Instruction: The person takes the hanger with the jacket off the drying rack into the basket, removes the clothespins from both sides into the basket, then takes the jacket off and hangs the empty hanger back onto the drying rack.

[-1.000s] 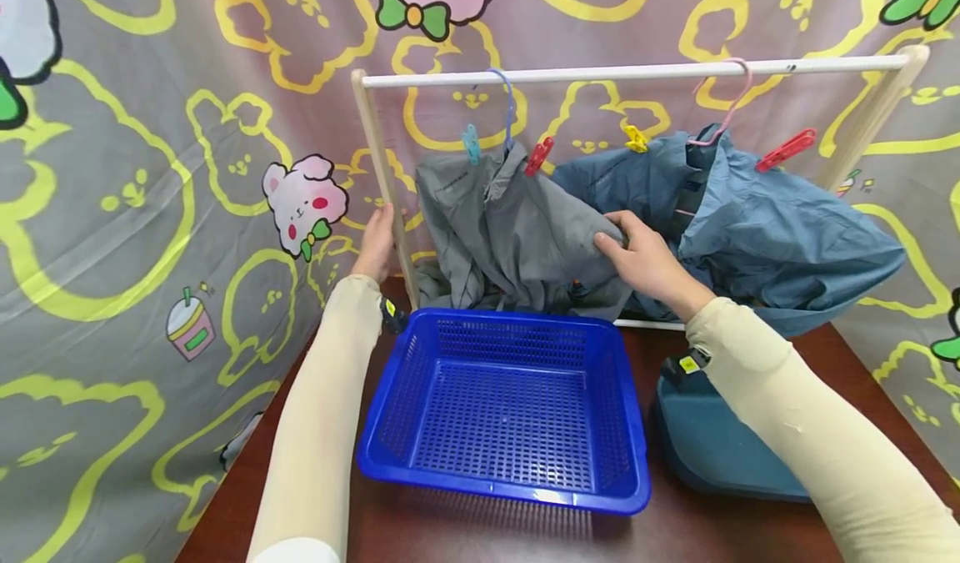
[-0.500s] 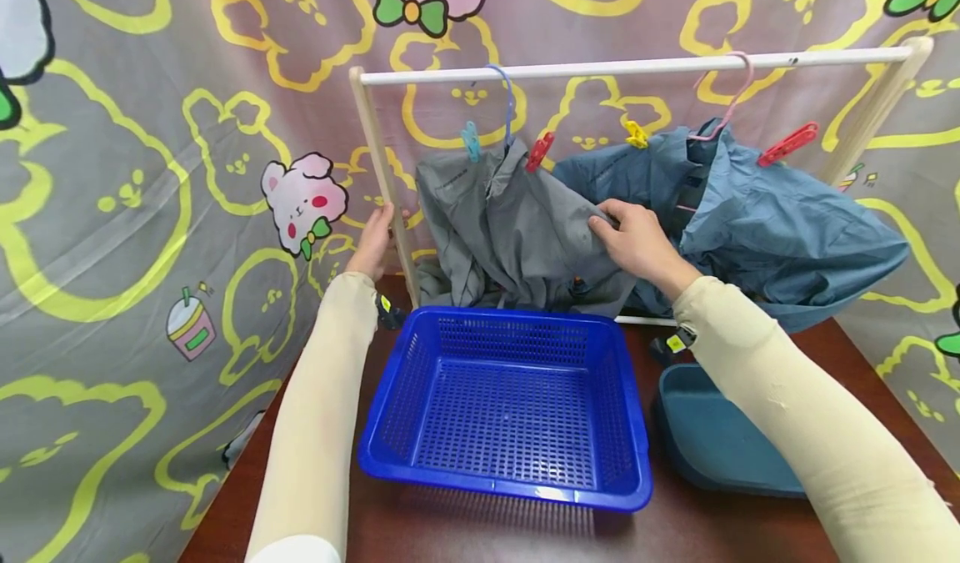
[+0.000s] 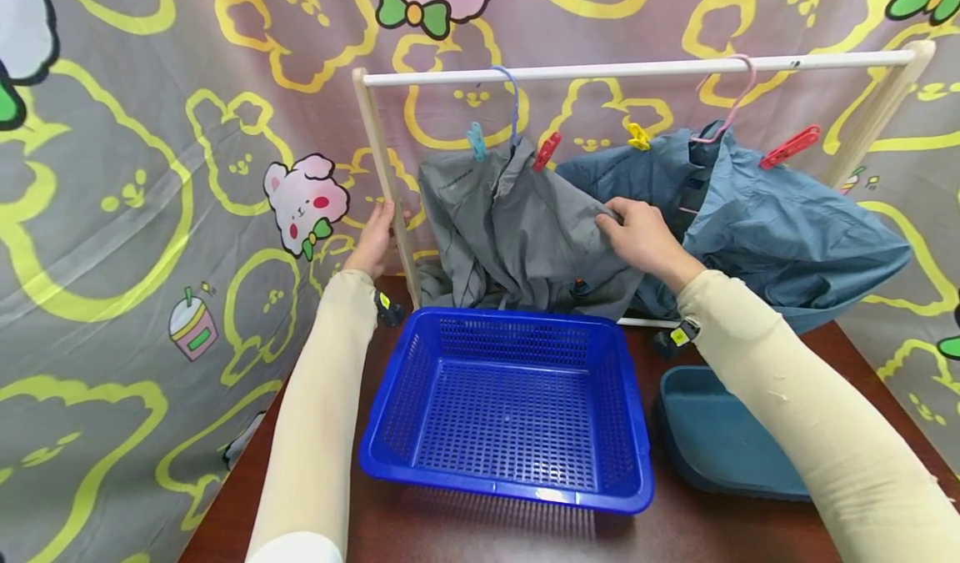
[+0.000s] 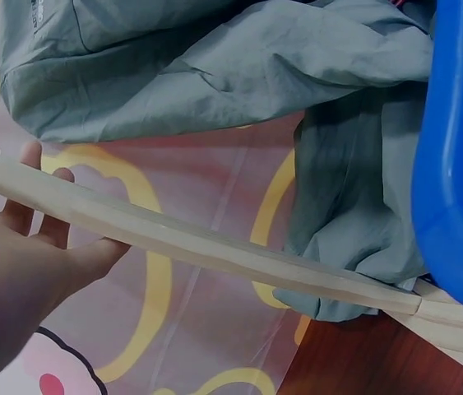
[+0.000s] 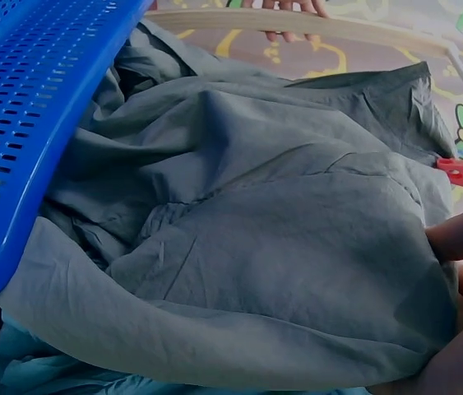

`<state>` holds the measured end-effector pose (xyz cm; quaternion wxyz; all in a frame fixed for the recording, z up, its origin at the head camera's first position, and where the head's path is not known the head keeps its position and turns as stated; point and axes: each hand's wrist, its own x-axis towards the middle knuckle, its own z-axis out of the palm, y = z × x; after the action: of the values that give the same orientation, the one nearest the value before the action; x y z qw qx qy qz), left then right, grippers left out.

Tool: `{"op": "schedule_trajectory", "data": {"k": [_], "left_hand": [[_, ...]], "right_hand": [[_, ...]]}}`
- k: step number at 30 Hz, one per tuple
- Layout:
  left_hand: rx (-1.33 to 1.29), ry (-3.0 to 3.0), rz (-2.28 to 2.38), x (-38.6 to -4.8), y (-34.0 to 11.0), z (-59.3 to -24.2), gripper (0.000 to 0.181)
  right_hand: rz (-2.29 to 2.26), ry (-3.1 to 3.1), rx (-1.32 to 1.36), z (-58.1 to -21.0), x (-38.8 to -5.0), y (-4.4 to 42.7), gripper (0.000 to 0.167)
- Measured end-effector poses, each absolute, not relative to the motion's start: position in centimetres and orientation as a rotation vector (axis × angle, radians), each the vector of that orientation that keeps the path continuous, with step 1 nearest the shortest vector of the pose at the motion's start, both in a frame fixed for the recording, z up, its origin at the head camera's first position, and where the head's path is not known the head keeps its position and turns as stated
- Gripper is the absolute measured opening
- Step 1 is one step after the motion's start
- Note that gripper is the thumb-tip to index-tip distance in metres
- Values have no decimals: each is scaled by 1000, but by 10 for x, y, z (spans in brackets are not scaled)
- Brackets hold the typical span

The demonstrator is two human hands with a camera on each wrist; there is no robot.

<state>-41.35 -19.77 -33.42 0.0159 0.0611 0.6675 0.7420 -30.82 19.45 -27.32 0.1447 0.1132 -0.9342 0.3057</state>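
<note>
A grey jacket (image 3: 510, 221) hangs by a blue hanger (image 3: 515, 108) from the rack's white rod (image 3: 600, 72). A light blue clothespin (image 3: 476, 142) and a red clothespin (image 3: 547, 152) sit at its shoulders. My right hand (image 3: 643, 236) pinches the jacket's right side, the thumb over the cloth; the right wrist view shows the fabric spread out from that grip. Against the rack's left wooden post (image 3: 390, 171) rests my left hand (image 3: 373, 242). In the left wrist view its fingers (image 4: 19, 214) lie extended behind the post, their tips showing past it.
Below the jacket, a blue perforated basket (image 3: 506, 492) stands on the dark red table (image 3: 420, 538). A teal bin (image 3: 738, 438) lies to its right, partly under my right forearm. A blue garment (image 3: 795, 229) hangs on a pink hanger (image 3: 738, 100), with yellow and red clothespins.
My right hand has shifted slightly upward with the pinched edge of the jacket. The left hand stays at the post.
</note>
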Motion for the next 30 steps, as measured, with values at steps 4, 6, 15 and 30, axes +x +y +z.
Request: {"op": "schedule_trajectory", "data": {"k": [4, 6, 15, 30], "left_hand": [[194, 2063, 2304, -415, -199, -334, 54], [198, 2064, 2308, -415, -199, -333, 54], [193, 2041, 2319, -416, -200, -333, 56], [224, 2097, 2262, -413, -199, -333, 57]], "right_hand": [[871, -2675, 319, -272, -309, 195, 21], [866, -2667, 311, -271, -309, 196, 21], [855, -2651, 313, -265, -304, 203, 24], [802, -2602, 365, -242, -288, 211, 25]]}}
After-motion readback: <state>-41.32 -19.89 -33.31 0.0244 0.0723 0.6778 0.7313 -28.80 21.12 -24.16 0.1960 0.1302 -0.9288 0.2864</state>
